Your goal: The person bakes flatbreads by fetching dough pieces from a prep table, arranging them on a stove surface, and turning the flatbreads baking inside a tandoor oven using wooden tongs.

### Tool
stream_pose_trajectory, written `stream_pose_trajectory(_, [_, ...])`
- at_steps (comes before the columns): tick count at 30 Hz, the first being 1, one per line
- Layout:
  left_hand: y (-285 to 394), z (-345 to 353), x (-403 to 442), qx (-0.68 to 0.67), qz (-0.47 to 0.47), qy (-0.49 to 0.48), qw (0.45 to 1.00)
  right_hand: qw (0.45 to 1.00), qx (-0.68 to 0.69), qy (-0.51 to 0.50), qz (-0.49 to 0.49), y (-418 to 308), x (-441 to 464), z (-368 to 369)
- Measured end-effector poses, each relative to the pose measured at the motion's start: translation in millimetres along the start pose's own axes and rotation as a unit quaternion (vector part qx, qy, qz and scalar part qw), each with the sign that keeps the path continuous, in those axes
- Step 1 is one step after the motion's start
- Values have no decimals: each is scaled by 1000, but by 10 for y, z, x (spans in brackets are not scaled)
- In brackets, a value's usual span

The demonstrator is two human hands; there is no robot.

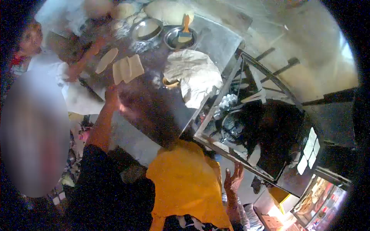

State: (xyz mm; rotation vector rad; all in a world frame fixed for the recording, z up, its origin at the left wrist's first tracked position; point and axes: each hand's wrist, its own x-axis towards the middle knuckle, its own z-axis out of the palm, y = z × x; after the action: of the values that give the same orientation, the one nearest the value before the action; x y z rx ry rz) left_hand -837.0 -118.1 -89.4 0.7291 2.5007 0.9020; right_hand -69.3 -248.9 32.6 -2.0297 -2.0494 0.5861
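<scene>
My left hand (113,98) reaches from a dark sleeve to the table edge, just below a folded flat piece of dough (128,69); its fingers are blurred and I cannot make out their shape. Beside that dough lies an oval piece of dough (106,61). My right hand (234,179) is raised near the metal frame (235,156), fingers apart, holding nothing. A yellow cloth (187,184) is between my arms. On the table (154,109), a pale crumpled cloth (194,75) partly covers a round wooden item (170,82).
A metal bowl (147,30) and another bowl (173,38) with a brush (186,29) stand at the back. Another person's arm (88,56) reaches in from the left. A dark opening (275,131) lies inside the frame. White sheets (309,150) are at right.
</scene>
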Motion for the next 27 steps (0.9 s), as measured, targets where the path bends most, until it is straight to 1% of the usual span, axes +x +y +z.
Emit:
stream_pose_trajectory(1, [-40, 12, 36, 88, 3, 32, 996, 1000, -11, 4, -2, 31, -38, 69])
stream_pose_trajectory(2, [-12, 42, 74, 111, 2, 29, 993, 995, 98, 15, 29, 127, -76, 134])
stream_pose_trajectory(3, [32, 65, 86, 118, -3, 24, 993, 976, 208, 28, 58, 200, -98, 167])
stream_pose_trajectory(4, [62, 113, 141, 123, -10, 17, 992, 977, 202, 33, 56, 114, -62, 126])
stream_pose_trajectory(6, [157, 199, 234, 110, -30, -4, 994, 989, 119, 27, 88, -85, 121, 74])
stream_pose_trajectory(7, [216, 240, 284, 97, -40, -16, 994, 989, 120, 35, 82, -68, 166, 140])
stream_pose_trajectory(8, [281, 282, 317, 83, -51, -28, 995, 966, 239, 73, 73, 14, 159, 247])
stream_pose_trajectory(9, [280, 318, 334, 64, -60, -34, 996, 927, 354, 107, 64, 86, 176, 347])
stream_pose_trajectory(10, [377, 338, 335, 42, -68, -40, 996, 877, 450, 77, 149, 101, 239, 402])
stream_pose_trajectory(11, [429, 348, 327, 7, -75, -41, 996, 876, 452, 83, 145, -83, 309, 326])
stream_pose_trajectory(12, [486, 352, 324, -35, -78, -38, 996, 918, 363, 23, 159, -463, 394, 116])
stream_pose_trajectory(13, [558, 351, 300, -92, -76, -32, 992, 947, 267, -36, 172, -666, 456, -3])
stream_pose_trajectory(14, [-320, 680, 1038, -218, -77, -28, 972, 948, 291, 0, 129, -111, 333, 454])
stream_pose_trajectory(15, [-26, 577, 925, -151, -41, -15, 988, 948, 291, 2, 129, -156, 345, 421])
stream_pose_trajectory(16, [285, 471, 828, -155, -11, -14, 988, 979, 189, -17, 71, -313, 353, 334])
stream_pose_trajectory(17, [545, 382, 753, -180, 12, -25, 983, 996, 86, -37, 13, -496, 375, 277])
stream_pose_trajectory(18, [823, 285, 655, -214, 30, -46, 975, 943, 321, -6, 91, -662, 405, 282])
stream_pose_trajectory(19, [1093, 231, 535, -248, 42, -74, 965, 941, 323, -5, 95, -746, 465, 265])
stream_pose_trajectory(20, [1389, 174, 376, -286, 50, -112, 950, 974, 222, -24, 33, -808, 535, 239])
stream_pose_trajectory(21, [1597, 259, 199, -284, 54, -117, 950, 992, 118, -41, -27, -883, 620, 184])
stream_pose_trajectory(22, [1814, 366, 14, -355, 32, -171, 919, 990, 125, -65, 22, -1122, 698, 26])
stream_pose_trajectory(23, [2038, 505, -193, -420, 11, -225, 879, 981, 185, -57, 12, -1165, 802, 0])
stream_pose_trajectory(25, [2426, 874, -881, -360, 151, -298, 871, 953, 299, -41, -2, -1089, 937, 112])
stream_pose_trajectory(26, [2774, 860, -1530, -427, 95, -383, 813, 895, 432, -56, 96, -1394, 995, -115])
stream_pose_trajectory(27, [3163, 737, -2226, -483, 30, -465, 742, 846, 510, -89, 128, -1267, 1068, -76])
